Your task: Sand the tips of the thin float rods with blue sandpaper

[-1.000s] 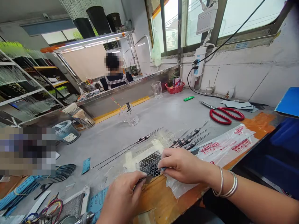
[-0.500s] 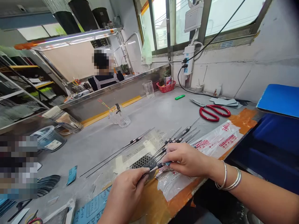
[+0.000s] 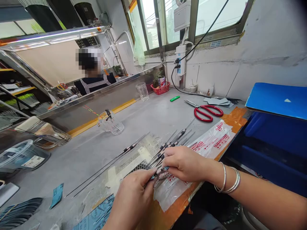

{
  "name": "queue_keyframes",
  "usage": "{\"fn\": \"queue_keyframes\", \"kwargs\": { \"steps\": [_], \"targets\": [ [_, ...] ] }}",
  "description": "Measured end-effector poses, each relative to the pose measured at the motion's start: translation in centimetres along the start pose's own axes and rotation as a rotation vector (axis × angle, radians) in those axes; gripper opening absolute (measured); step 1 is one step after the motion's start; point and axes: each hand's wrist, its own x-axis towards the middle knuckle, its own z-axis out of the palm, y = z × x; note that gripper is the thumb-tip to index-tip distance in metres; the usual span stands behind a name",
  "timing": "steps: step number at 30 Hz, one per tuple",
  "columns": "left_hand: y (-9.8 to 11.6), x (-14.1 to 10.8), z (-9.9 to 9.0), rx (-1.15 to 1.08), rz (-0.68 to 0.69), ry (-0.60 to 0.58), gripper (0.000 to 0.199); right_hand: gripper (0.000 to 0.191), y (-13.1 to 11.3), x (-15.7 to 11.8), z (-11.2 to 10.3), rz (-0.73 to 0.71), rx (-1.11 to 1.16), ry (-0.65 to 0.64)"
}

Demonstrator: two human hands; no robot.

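Note:
My left hand [image 3: 135, 196] pinches a slim fishing float [image 3: 160, 171] with dark and pale bands between thumb and fingers. Bent over the float's other part is my right hand [image 3: 187, 161], its fingertips closed on a small blue piece of sandpaper [image 3: 166, 168] against it. Fingers hide most of the float. Just beyond, a bunch of similar floats [image 3: 177, 138] with thin dark stems lies on the table. Two more floats [image 3: 129, 148] lie to the left, side by side. Under the work is a black honeycomb-patterned patch [image 3: 141, 165], partly covered by my left hand.
Red-handled scissors [image 3: 203, 113], a green cutter [image 3: 175, 98], and a glass mug [image 3: 115, 124] stand or lie farther back. Blue sandpaper sheets [image 3: 96, 212] are at the front left. A printed plastic bag [image 3: 168, 195] covers the right edge. Another person [image 3: 94, 81] sits beyond the partition.
The view has swung right, so the table's things appear farther left. My hands have come slightly closer together along the float; both keep their pinch.

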Motion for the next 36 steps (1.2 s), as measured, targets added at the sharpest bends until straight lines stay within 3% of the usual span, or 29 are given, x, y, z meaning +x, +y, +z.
{"fn": "queue_keyframes", "kwargs": {
  "steps": [9, 16, 23, 32, 36],
  "targets": [
    [2.9, 1.6, -0.1, 0.065, -0.015, 0.018, 0.025, 0.014, -0.3, -0.3, 0.1, 0.041, 0.074, 0.035],
    [3.0, 1.5, -0.1, 0.071, -0.028, 0.032, 0.023, 0.016, -0.1, -0.5, 0.1, 0.061, 0.133, 0.003],
    [1.6, 0.7, -0.1, 0.014, 0.030, -0.005, 0.024, 0.020, 0.1, -0.6, 0.6, 0.034, 0.210, 0.031],
    [-2.5, -2.0, -0.6, -0.036, -0.003, -0.022, 0.038, 0.016, 0.7, -0.3, 0.6, 0.001, 0.200, 0.046],
    [-2.8, -1.8, -0.3, -0.047, 0.000, -0.038, 0.038, 0.015, 0.5, 0.0, 0.6, -0.011, 0.161, 0.046]
  ]
}}
